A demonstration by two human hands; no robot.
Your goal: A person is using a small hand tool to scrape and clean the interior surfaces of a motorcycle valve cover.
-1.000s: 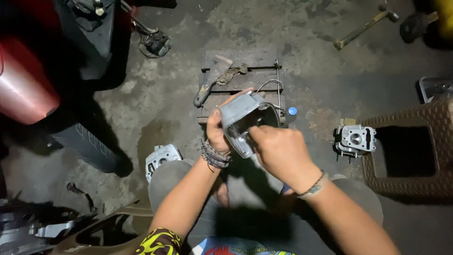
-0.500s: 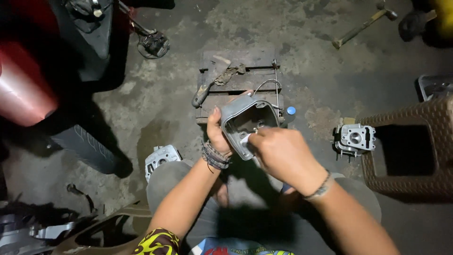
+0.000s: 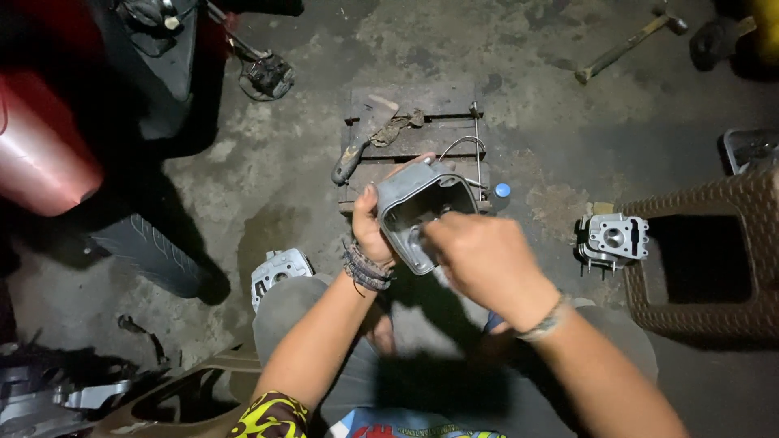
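Grey cast-metal cover, box-shaped and hollow, held above the concrete floor; left hand clamped on its edge, right hand curled, fingertips pressed inside. A firm, level grip and slow strokes likely suit the rubbing. Nearby: slatted wooden pallet, finned metal engine head.

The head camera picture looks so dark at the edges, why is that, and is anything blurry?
In the head view, light falls mostly on the middle: the left hand, the right hand and the grey metal cover they hold are bright and fairly sharp; the corners fade to near black; the red tank at the left edge looks soft; the arms throw dark shadows on the concrete floor.
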